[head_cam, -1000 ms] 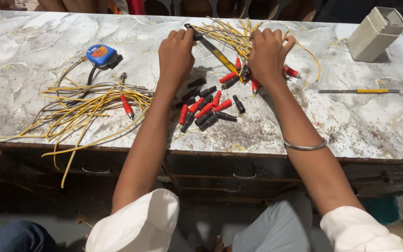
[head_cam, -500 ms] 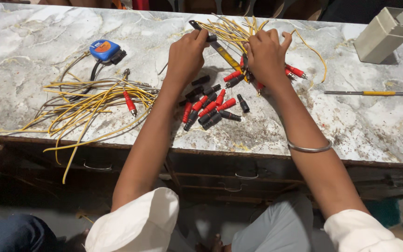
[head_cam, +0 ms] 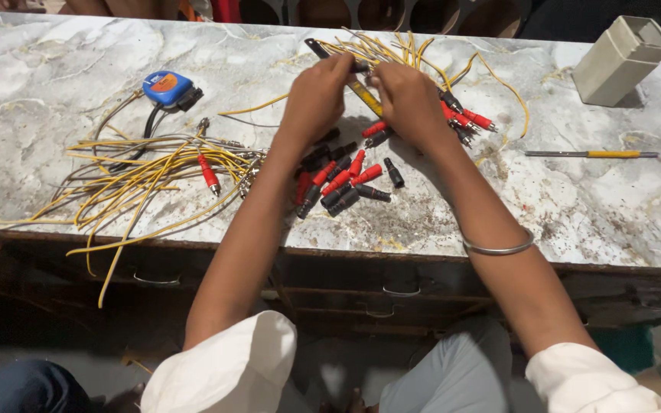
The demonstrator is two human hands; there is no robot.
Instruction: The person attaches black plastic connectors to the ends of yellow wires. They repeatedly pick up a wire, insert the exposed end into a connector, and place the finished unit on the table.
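Yellow wires (head_cam: 392, 50) | pinched by left hand (head_cam: 317, 95), right hand (head_cam: 411, 103) | beige box (head_cam: 620, 60) far right

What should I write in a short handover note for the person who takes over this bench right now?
Left hand and right hand: close together over the far bundle of yellow wires, fingers closed on something small; what exactly cannot be told.
Red and black plug sleeves: loose pile on the marble table, below the hands.
Several far wires already carry red and black plugs.
Left wire bundle: mostly without coloured sleeves.
Screwdriver: lying at right.
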